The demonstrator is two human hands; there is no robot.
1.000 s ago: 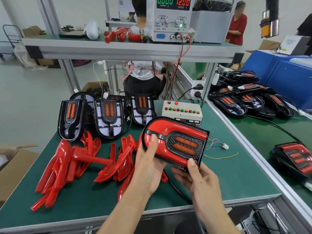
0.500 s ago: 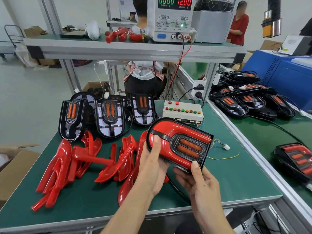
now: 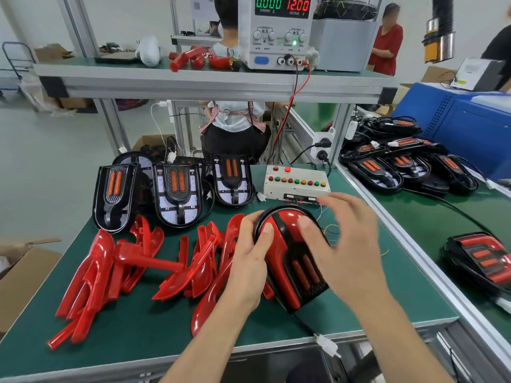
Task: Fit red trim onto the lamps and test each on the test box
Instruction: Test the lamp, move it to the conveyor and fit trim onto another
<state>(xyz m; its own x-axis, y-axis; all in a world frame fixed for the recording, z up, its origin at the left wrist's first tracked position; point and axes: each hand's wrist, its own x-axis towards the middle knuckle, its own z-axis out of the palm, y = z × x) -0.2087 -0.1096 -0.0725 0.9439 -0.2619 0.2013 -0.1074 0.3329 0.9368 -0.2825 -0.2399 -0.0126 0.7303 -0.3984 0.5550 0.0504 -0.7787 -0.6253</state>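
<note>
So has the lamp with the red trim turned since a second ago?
Yes. The lamp has swung round: it lay crosswise below the test box, and now its rounded end points at the box, left hand holding it.

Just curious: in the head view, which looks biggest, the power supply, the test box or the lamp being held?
1. Power supply
2. Lamp, though nearness to the camera enlarges it
3. Test box
</note>
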